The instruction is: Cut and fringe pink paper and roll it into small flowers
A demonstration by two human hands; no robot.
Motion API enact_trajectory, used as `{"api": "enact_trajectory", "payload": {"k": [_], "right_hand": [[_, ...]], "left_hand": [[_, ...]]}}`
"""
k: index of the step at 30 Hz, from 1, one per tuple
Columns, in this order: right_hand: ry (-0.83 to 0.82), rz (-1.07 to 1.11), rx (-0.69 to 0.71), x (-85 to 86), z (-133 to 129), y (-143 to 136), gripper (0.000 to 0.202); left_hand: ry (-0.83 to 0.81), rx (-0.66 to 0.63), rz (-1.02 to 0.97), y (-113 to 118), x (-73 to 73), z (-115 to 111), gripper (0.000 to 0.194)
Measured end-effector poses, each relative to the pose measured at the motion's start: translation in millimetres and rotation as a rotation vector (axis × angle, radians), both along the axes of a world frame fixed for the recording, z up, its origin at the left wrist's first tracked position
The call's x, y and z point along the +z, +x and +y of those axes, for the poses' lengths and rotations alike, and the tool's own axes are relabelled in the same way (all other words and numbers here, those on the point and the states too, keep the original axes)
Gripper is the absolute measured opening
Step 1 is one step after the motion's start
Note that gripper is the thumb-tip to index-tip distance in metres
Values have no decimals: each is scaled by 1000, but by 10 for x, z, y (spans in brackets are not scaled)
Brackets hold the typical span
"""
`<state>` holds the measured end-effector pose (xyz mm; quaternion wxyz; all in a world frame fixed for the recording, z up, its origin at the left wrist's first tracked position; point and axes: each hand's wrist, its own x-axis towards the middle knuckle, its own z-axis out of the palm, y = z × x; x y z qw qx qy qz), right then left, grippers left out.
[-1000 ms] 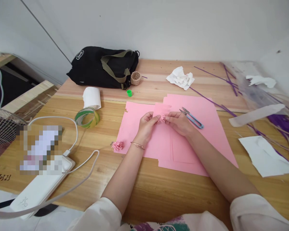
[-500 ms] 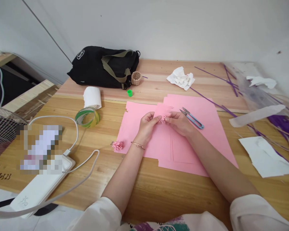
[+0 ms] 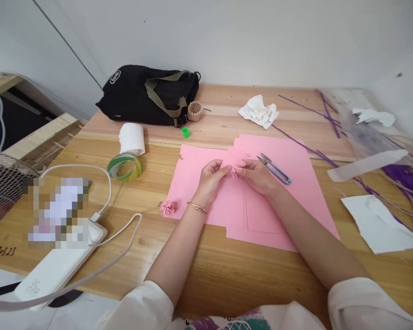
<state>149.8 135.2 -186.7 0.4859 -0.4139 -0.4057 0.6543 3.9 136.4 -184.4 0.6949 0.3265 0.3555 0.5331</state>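
Between my two hands is a small piece of fringed pink paper (image 3: pixel 231 158), its cut strips pointing to the right. My left hand (image 3: pixel 211 178) pinches its uncut left part between thumb and fingers. With thumb and fingertips closed, my right hand (image 3: pixel 258 175) grips the strips on the other side. Beneath both hands lie large pink paper sheets (image 3: pixel 206 206), overlapping on the table. Blue-handled thread snips (image 3: pixel 277 169) rest on the sheets just beyond my right hand. A curled pink paper flower (image 3: pixel 168 207) lies at the sheets' lower left corner.
A roll of green-yellow tape (image 3: pixel 125 167), a white paper roll (image 3: pixel 132 139), a green cap (image 3: pixel 185 132) and a black bag (image 3: pixel 147 94) are left and behind. A power bank (image 3: pixel 60 266) trails a cable. Crumpled tissue (image 3: pixel 259 112), purple strips (image 3: pixel 330 121) and white paper scraps (image 3: pixel 378 222) lie right.
The fringed paper has shifted slightly right and its strips are spread wider apart. My hands hold nearly the same place, with small finger movements.
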Motion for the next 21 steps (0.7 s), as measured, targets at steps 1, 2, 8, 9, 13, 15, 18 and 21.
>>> {"api": "enact_trajectory", "payload": {"k": [1, 2, 8, 9, 13, 15, 18, 21], "right_hand": [[5, 1, -1, -4, -1, 1, 24], [8, 1, -3, -8, -2, 2, 23], [-33, 0, -33, -15, 3, 5, 25], [-41, 2, -37, -16, 5, 6, 25], [-48, 8, -45, -24, 10, 10, 23], [-40, 0, -47, -25, 9, 12, 23], [-36, -18, -51, -19, 4, 14, 25], [-48, -21, -52, -7, -1, 15, 26]], "left_hand": [[2, -1, -1, 1, 0, 1, 22], [4, -1, -4, 1, 0, 2, 23], [-8, -5, -26, -10, 18, 2, 24], [-14, -1, -29, -11, 20, 2, 24], [-33, 16, -49, -8, 15, 6, 24], [-40, 20, -51, -5, 10, 8, 23], [-47, 23, -43, -5, 6, 10, 23], [-51, 21, -44, -7, 9, 11, 23]]}}
